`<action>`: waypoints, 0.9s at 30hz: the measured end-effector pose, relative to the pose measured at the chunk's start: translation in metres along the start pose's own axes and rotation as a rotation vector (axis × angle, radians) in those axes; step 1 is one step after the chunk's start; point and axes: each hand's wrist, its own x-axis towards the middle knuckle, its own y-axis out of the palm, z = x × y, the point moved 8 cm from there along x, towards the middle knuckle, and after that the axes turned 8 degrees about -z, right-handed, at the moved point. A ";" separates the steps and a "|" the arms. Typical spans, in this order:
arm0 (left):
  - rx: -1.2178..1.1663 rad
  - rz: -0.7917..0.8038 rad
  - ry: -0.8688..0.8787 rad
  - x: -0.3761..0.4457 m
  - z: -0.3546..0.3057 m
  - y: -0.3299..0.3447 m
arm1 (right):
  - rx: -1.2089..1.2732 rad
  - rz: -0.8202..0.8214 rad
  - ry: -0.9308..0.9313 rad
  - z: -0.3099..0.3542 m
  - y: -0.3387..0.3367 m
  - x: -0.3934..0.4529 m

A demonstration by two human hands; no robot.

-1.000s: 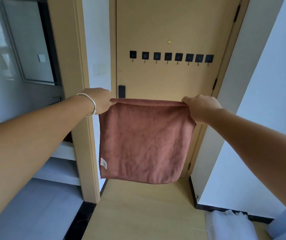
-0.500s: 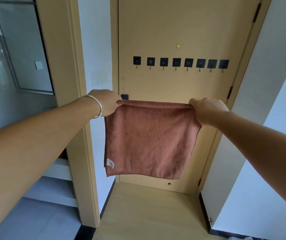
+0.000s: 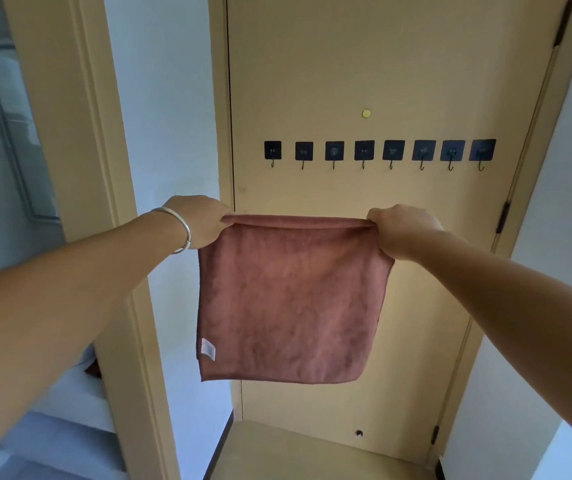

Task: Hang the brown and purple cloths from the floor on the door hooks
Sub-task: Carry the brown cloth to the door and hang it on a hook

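Both hands up in front of the door [image 3: 381,64], stretching the brown cloth [image 3: 291,299] out flat btwn them. Left hand [image 3: 198,221] has its grip clenched on the top left corner, fingers curled round the fabric, silver bangle [image 3: 182,230] on that wrist. Right hand [image 3: 404,230] does the same w/ the top right corner, knuckles toward the camera, cloth bunched a bit under the fist. Top edge runs pretty much level and taut, w/ a thin fold rolled over along it. Rest of the cloth hangs free, not touching the floor, small white tag [image 3: 208,348] at the lower left edge. Cloth sits below the row of hooks [image 3: 379,152], 8 black square ones across the door, none w/ anything on them. Small round yellow dot [image 3: 366,114] above the row. Door frame [image 3: 70,133] on the left, white wall on the right. Purple cloth isn't in this view.
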 end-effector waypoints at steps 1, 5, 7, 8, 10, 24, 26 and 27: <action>-0.002 0.010 -0.006 0.007 0.001 0.006 | 0.008 0.004 0.000 -0.002 0.008 0.008; 0.018 0.046 -0.019 0.035 0.008 0.034 | 0.037 0.025 0.003 -0.002 0.039 0.036; 0.022 0.047 -0.027 0.050 0.014 0.045 | 0.054 0.029 0.005 -0.001 0.053 0.052; 0.020 0.041 -0.033 0.058 0.018 0.051 | 0.056 0.029 0.005 0.000 0.059 0.060; 0.016 0.013 -0.043 0.076 0.026 0.062 | 0.051 0.019 0.006 0.002 0.071 0.077; -0.103 -0.212 -0.015 0.242 0.117 0.153 | -0.007 0.012 0.077 0.045 0.146 0.244; -0.113 -0.240 -0.021 0.267 0.129 0.163 | -0.027 0.019 0.096 0.051 0.153 0.270; -0.127 -0.251 -0.028 0.278 0.135 0.169 | -0.033 0.023 0.109 0.053 0.157 0.282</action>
